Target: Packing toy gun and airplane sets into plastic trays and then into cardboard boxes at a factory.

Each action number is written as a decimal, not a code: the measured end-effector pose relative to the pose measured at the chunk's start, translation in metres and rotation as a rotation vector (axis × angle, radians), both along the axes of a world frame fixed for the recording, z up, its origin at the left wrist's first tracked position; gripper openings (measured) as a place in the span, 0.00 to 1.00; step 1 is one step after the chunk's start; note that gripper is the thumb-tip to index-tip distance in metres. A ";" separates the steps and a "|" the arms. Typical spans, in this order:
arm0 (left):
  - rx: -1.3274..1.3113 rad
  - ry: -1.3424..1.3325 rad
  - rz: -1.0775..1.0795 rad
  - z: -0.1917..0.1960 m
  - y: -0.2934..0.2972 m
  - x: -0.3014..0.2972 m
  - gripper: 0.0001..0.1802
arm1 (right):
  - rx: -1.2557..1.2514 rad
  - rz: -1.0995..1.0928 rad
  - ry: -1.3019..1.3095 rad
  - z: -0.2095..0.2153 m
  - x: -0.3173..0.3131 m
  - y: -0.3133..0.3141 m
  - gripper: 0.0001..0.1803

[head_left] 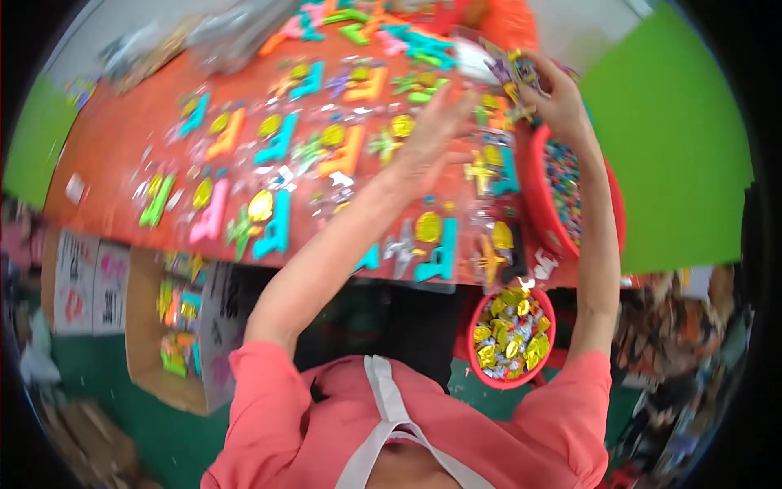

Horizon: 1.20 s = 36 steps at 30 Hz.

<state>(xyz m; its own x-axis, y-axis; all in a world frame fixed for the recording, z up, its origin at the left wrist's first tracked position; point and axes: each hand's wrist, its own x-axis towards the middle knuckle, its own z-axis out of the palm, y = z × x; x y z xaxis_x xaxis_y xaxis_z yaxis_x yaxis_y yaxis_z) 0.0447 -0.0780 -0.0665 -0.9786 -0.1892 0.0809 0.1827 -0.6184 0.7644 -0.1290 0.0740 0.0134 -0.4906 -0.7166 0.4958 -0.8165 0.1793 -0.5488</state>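
Clear packet [511,75] of small toys sits at the far right of the orange table [106,138], pinched in the right hand [554,98], fingers closed on it. Left hand [432,134] reaches beside it, fingers spread, grip unclear. Toy sets in rows [269,147] cover the table. Red bowl of gold pieces [511,336] nearer, red tub of beads [570,191] at right.

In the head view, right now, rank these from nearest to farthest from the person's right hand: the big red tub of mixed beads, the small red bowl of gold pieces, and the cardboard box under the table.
Measured from the right hand:
1. Big red tub of mixed beads, just below that hand at the table's right end.
2. Small red bowl of gold pieces, lower, off the table's near edge.
3. Cardboard box, far lower left, under the table.
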 end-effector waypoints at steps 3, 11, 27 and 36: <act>0.100 0.000 0.113 0.007 -0.002 0.022 0.48 | 0.029 0.126 0.345 -0.029 0.083 -0.048 0.27; 0.542 0.131 0.347 -0.055 -0.078 0.118 0.26 | 0.268 0.259 0.368 -0.076 0.218 -0.147 0.35; 0.463 -0.080 0.284 -0.078 -0.126 0.257 0.21 | -0.016 0.511 -0.139 -0.073 0.281 -0.181 0.07; 0.400 -0.067 0.301 -0.083 -0.116 0.266 0.24 | 0.008 0.426 -0.096 -0.076 0.245 -0.175 0.06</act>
